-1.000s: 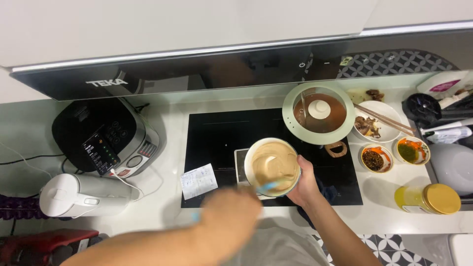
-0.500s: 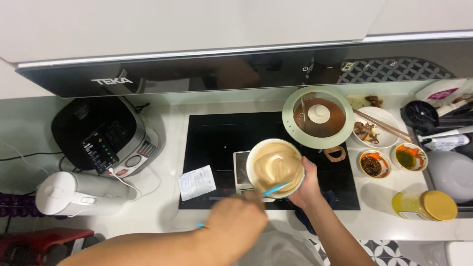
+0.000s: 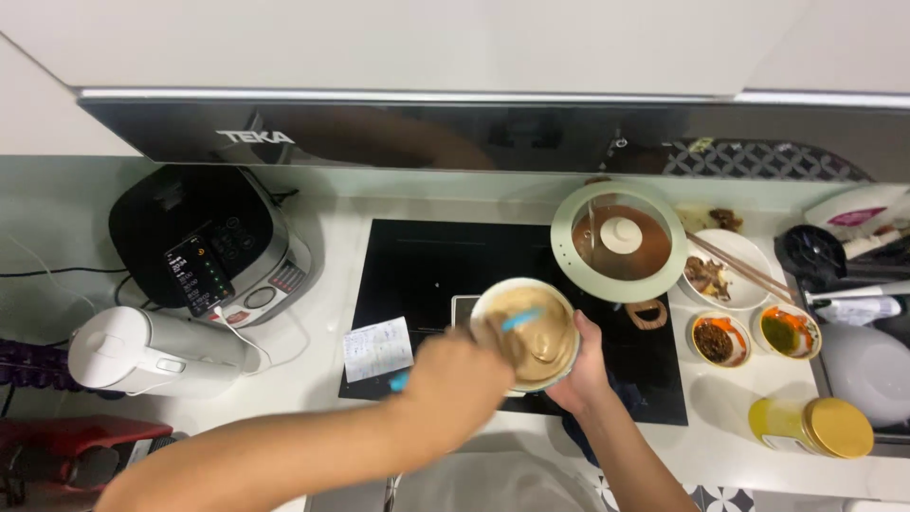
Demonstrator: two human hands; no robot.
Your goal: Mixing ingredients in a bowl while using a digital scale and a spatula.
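A cream bowl (image 3: 493, 305) of thick beige batter sits over the front edge of the black cooktop (image 3: 427, 270). My right hand (image 3: 585, 365) grips the bowl's right side from below. My left hand (image 3: 457, 384) reaches in from the lower left and is shut on a blue spatula (image 3: 520, 320). The spatula's tip lies in the batter and its handle end pokes out behind my fist. The left hand is motion-blurred.
A green pot with a glass lid (image 3: 621, 242) stands behind the bowl. Right of it are a plate with chopsticks (image 3: 730, 270), two small sauce bowls (image 3: 718, 339), and a yellow-lidded jar (image 3: 815, 427). At left sit a multicooker (image 3: 204, 246), a white kettle (image 3: 152, 351) and a paper note (image 3: 377, 348).
My left hand has swung the blue spatula around through the batter, from the bowl's front toward its middle. My right hand has kept its hold on the bowl.
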